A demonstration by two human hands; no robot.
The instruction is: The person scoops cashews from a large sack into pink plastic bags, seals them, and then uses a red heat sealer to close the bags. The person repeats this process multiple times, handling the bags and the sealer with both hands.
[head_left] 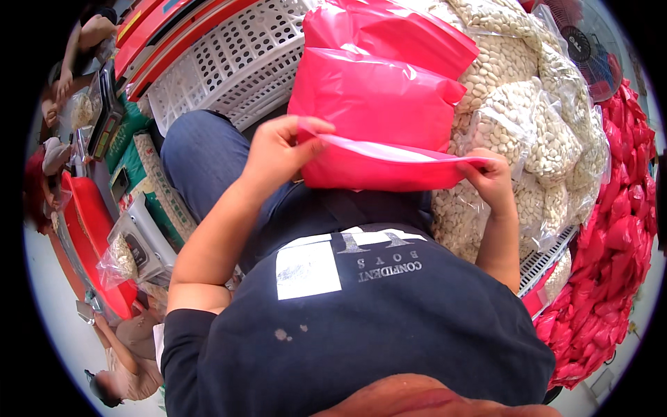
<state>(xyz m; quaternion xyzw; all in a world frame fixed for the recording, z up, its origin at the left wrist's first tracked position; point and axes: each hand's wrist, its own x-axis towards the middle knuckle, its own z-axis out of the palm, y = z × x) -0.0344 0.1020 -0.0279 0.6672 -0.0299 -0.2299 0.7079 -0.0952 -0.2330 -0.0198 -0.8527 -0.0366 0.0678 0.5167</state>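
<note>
1. The left hand pinches the left edge of a red plastic bag, thumb on top and fingers curled beneath the rim.
2. The right hand grips the same bag at its right corner, fingers closed on the thin plastic.
3. The two hands are well apart, and the bag stretches between them with its mouth pulled open, the pale inner side showing along the upper edge.
4. The bag lies over the person's lap, in front of the dark blue shirt.
5. Just behind it rest more red bags, stacked flat.
6. To the right, touching the right hand, sits a heap of clear packets of white beans.
7. A white plastic crate stands behind the left hand.
8. Red filled bags pile along the far right.
</note>
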